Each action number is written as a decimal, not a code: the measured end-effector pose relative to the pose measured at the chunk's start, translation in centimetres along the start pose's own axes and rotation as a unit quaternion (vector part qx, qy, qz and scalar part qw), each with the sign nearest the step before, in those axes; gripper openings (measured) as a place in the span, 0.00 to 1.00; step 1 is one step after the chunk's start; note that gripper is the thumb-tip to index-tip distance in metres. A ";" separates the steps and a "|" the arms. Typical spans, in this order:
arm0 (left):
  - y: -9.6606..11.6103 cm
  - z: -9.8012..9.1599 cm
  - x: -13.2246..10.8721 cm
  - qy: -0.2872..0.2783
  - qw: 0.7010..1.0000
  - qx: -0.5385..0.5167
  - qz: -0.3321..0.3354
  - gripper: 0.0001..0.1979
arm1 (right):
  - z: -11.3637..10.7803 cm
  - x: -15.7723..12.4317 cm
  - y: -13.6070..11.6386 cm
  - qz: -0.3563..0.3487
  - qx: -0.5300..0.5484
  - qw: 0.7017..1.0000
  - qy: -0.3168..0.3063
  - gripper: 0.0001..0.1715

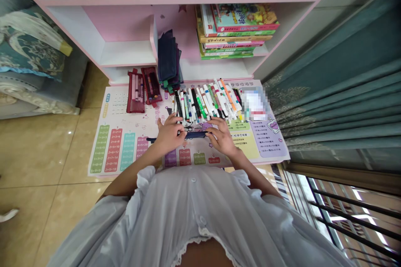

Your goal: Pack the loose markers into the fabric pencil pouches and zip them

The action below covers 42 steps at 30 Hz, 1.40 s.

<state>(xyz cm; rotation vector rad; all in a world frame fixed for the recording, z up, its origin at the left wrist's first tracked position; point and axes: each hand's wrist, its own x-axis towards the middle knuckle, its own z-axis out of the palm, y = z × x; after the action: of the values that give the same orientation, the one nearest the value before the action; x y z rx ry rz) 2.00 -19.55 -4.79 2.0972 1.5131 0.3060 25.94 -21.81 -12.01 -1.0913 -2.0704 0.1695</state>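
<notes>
My left hand (170, 134) and my right hand (223, 137) pinch a narrow dark blue pouch (196, 134) between them, low over the desk. It looks like a mesh pencil pouch seen edge-on, with one end sticking out left of my left wrist. My fingers hide much of it. Just beyond my fingertips lies a wide row of marker pens (203, 102), mostly white with green, black and orange ones among them. To the left, a red mesh pencil pouch (135, 94) with pens inside lies beside a second red pouch (151, 85), also holding pens.
Dark mesh pouches (167, 58) are piled at the shelf's edge behind the pens. Stacked books (234, 33) stand on the shelf at the right. A blurred-out item (255, 104) lies right of the pens. Times tables cover the desk mat (109, 150). Curtains (338, 79) hang at the right.
</notes>
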 end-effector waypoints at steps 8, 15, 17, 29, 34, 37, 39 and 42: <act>-0.3 -0.2 -0.2 -0.004 1.000 0.004 -0.005 0.10 | 0.0 0.0 0.1 0.002 -0.001 1.000 0.001 0.06; -0.7 -0.3 -0.5 -0.010 1.000 0.002 -0.014 0.10 | -0.2 -0.1 0.2 -0.006 -0.008 1.000 0.002 0.05; -0.8 -0.5 -0.5 -0.012 1.000 0.000 -0.021 0.11 | -0.3 -0.1 0.3 -0.009 -0.010 1.000 0.008 0.05; -1.5 -1.0 -0.8 0.008 0.999 0.001 -0.040 0.10 | -0.6 -0.4 0.6 0.006 -0.016 1.000 -0.002 0.06; -2.1 -1.3 -0.9 0.014 0.999 0.006 -0.048 0.10 | -0.9 -0.4 0.7 0.001 -0.026 1.000 0.006 0.06; -2.3 -1.3 -1.0 0.013 0.999 0.006 -0.050 0.10 | -1.0 -0.3 0.7 0.005 -0.028 1.000 0.003 0.07; -2.5 -1.2 -1.0 0.013 0.999 0.003 -0.048 0.10 | -1.0 -0.3 0.8 0.010 -0.030 0.999 -0.003 0.08; -2.7 -1.2 -1.1 0.019 0.999 -0.001 -0.046 0.10 | -1.0 -0.4 0.8 0.013 -0.032 0.999 -0.007 0.08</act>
<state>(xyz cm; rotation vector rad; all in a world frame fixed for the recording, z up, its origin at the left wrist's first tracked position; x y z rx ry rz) -1.13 -19.65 -5.11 2.0224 1.6246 0.3142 27.30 -21.83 -11.87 -1.1592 -2.0865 0.1253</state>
